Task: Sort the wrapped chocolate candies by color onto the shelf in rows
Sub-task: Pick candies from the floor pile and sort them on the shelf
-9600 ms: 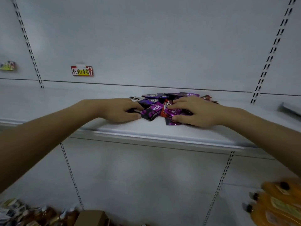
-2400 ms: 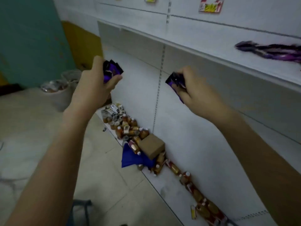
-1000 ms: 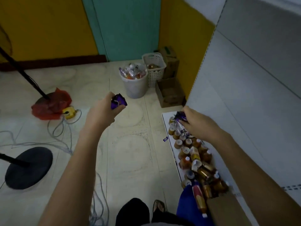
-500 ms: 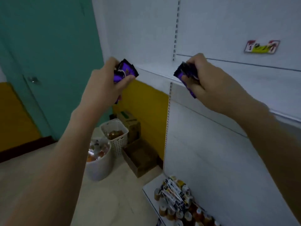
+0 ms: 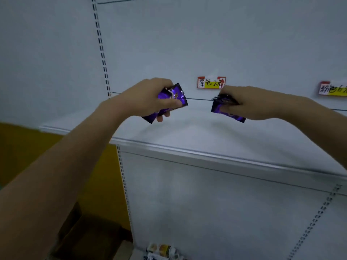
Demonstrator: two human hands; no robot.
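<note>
Purple wrapped candies (image 5: 175,96) pinched in left hand (image 5: 148,99); right hand (image 5: 253,104) grips purple packets (image 5: 217,107); tag (image 5: 211,82) reads "紫色2元".

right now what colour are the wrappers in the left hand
Purple wrappers, gripped in the left hand; the head view shows them best.

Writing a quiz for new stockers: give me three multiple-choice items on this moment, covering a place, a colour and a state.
1. Where is the label between the left hand and right hand? A. on the floor B. on the back panel above the shelf C. on a box
2. What colour are the candies held? A. purple B. green C. orange
3. The left hand is: A. flat on the shelf B. hanging empty C. gripping candies
B: the label sits on the white panel. A: candies in both hands are purple. C: it curls round candies.
</note>
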